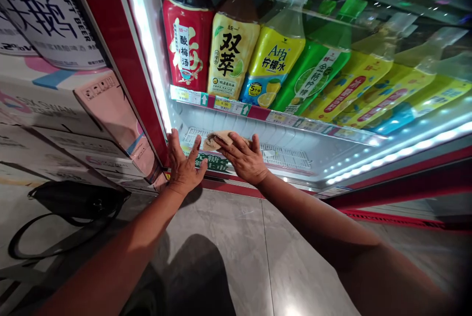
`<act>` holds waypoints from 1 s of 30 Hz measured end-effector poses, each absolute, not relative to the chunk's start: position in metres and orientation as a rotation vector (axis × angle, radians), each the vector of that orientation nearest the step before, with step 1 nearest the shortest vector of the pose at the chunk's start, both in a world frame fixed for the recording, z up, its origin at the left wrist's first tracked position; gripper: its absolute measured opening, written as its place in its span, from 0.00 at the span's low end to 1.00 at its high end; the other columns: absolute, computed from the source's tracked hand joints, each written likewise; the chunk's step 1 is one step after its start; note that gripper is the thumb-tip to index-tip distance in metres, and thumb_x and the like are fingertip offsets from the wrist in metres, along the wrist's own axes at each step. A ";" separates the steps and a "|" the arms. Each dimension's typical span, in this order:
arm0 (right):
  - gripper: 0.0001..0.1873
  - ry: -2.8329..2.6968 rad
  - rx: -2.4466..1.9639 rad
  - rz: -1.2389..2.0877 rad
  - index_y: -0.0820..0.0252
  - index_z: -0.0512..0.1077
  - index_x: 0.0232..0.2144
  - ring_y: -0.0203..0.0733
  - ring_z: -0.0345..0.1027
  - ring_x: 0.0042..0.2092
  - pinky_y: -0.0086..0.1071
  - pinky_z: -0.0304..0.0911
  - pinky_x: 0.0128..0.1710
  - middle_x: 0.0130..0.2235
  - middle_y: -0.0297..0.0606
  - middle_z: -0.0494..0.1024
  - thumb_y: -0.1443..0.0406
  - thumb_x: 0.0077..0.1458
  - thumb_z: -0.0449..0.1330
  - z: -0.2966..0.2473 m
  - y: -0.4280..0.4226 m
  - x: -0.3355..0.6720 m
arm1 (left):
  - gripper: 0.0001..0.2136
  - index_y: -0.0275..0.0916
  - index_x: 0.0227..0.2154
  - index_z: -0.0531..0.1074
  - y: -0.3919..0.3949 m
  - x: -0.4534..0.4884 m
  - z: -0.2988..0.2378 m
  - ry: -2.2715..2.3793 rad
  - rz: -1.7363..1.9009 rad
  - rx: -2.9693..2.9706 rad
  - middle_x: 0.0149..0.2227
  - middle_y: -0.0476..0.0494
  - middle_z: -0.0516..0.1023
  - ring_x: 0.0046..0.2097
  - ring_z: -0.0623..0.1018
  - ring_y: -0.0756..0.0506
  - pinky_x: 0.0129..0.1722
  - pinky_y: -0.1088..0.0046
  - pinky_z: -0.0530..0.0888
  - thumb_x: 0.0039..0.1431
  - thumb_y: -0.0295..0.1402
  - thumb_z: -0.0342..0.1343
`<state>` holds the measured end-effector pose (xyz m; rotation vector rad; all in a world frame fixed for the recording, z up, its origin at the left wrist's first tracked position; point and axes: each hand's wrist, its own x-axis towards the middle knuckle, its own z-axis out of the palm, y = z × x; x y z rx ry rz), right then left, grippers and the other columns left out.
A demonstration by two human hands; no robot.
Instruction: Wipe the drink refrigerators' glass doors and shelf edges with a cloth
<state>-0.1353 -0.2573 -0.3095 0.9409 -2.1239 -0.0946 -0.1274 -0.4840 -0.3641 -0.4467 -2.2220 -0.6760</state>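
My right hand [244, 158] presses a brownish cloth [217, 139] against the white wire rack [283, 155] of the bottom shelf of an open drinks cooler. Part of the cloth is hidden under my fingers. My left hand [183, 165] rests flat with fingers spread on the cooler's lower front edge, beside the red door frame [121, 45]. It holds nothing. Above both hands a shelf carries large drink bottles: a red-labelled one [188, 43], a yellow-labelled tea [232, 55] and a lemon water bottle [273, 68].
More green and yellow bottles [354, 80] fill the shelf to the right. Stacked cardboard boxes [66, 124] stand left of the cooler. A black bag [73, 203] with a strap lies on the grey tiled floor [239, 247]. A red base strip [398, 183] runs along the cooler's bottom.
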 end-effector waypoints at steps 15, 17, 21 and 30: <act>0.28 -2.202 0.583 -0.045 0.36 0.66 0.66 0.44 0.40 0.77 0.56 0.02 0.70 0.65 0.26 0.74 0.68 0.68 0.55 -0.336 -0.212 -0.123 | 0.47 0.51 0.75 0.41 -0.484 -0.130 -0.361 -2.188 -0.619 -0.569 0.74 0.48 0.11 0.75 0.27 0.27 0.73 0.39 0.41 0.58 0.34 0.62; 0.28 -2.179 0.568 -0.048 0.36 0.67 0.65 0.44 0.37 0.77 0.57 0.02 0.70 0.65 0.26 0.74 0.67 0.68 0.56 -0.340 -0.213 -0.123 | 0.47 0.50 0.75 0.41 -0.483 -0.130 -0.361 -2.189 -0.621 -0.561 0.74 0.48 0.11 0.75 0.27 0.27 0.73 0.39 0.40 0.58 0.34 0.62; 0.26 -2.189 0.675 -0.133 0.36 0.70 0.62 0.39 0.36 0.77 0.54 0.04 0.72 0.63 0.23 0.77 0.68 0.68 0.53 -0.352 -0.197 -0.119 | 0.46 0.47 0.75 0.43 -0.479 -0.128 -0.362 -2.200 -0.604 -0.522 0.75 0.44 0.13 0.75 0.26 0.26 0.73 0.39 0.41 0.58 0.35 0.62; 0.15 -2.227 0.421 -0.109 0.41 0.80 0.48 0.48 0.27 0.78 0.62 0.03 0.69 0.62 0.29 0.77 0.64 0.66 0.58 -0.363 -0.174 -0.122 | 0.47 0.43 0.74 0.45 -0.472 -0.131 -0.369 -2.187 -0.634 -0.499 0.75 0.38 0.15 0.75 0.29 0.23 0.73 0.40 0.39 0.55 0.36 0.63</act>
